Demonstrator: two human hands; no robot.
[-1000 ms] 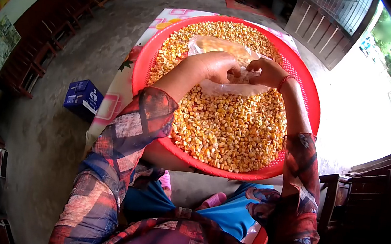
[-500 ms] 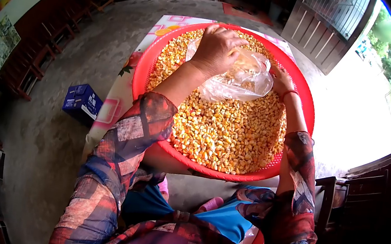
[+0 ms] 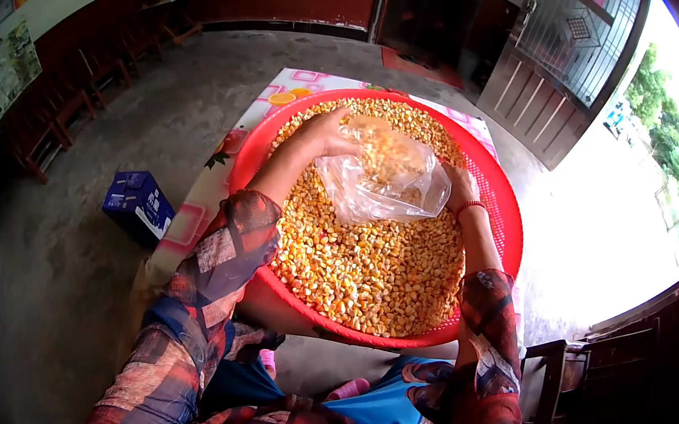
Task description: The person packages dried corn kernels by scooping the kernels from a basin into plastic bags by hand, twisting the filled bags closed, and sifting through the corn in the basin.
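Note:
A clear plastic bag (image 3: 376, 187) lies on the corn kernels (image 3: 366, 270) inside a round red plastic basket (image 3: 500, 232), with its mouth spread and some kernels visible through it. My left hand (image 3: 319, 135) is at the bag's upper left edge, thumb and fingers apart, with nothing visible gripped between them. On the other side, my right hand (image 3: 463, 188), with a red bracelet at the wrist, is closed on the bag's right edge; its fingertips are partly hidden by the plastic.
The basket stands on a table with a patterned cloth (image 3: 185, 223). A blue box (image 3: 137, 206) sits on the floor to the left. An open metal door (image 3: 555, 77) is at the back right, and a dark wooden chair (image 3: 566, 371) is at lower right.
My left hand has moved left and down from above the bag to its left edge, and its fingers have opened. The right hand remains at the bag's right side. The view has tilted up.

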